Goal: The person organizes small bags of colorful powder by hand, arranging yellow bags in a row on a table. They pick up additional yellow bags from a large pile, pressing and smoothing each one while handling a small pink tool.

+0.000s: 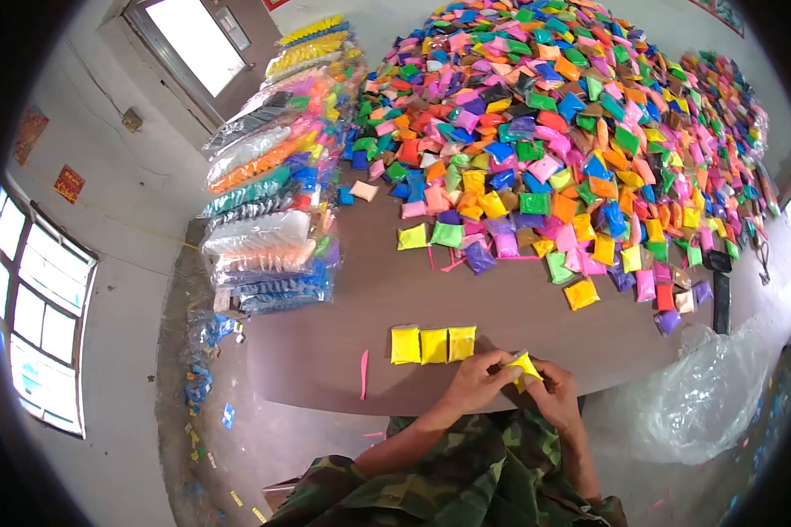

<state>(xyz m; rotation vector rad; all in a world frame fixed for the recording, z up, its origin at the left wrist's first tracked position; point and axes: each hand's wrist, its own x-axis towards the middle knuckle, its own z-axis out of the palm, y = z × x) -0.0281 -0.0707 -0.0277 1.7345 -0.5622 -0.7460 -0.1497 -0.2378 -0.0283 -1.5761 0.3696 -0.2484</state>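
Note:
Between my two hands, near the table's front edge, is a small yellow packet [524,372]. My left hand [483,379] pinches its left side, and the fingers of my right hand [552,391] close on its right side. Just left of my left hand, three more yellow packets [433,345] lie side by side in a row on the brown table [325,342]. Farther left, a pink plastic stick [364,375] lies by itself, pointing away from me.
A huge heap of colourful packets [536,132] covers the table's far side. Bagged stacks of packets [268,193] stand at the left. A black strip-shaped object [722,303] lies at the right, above a large clear plastic bag [703,395]. Litter [199,386] lies on the floor.

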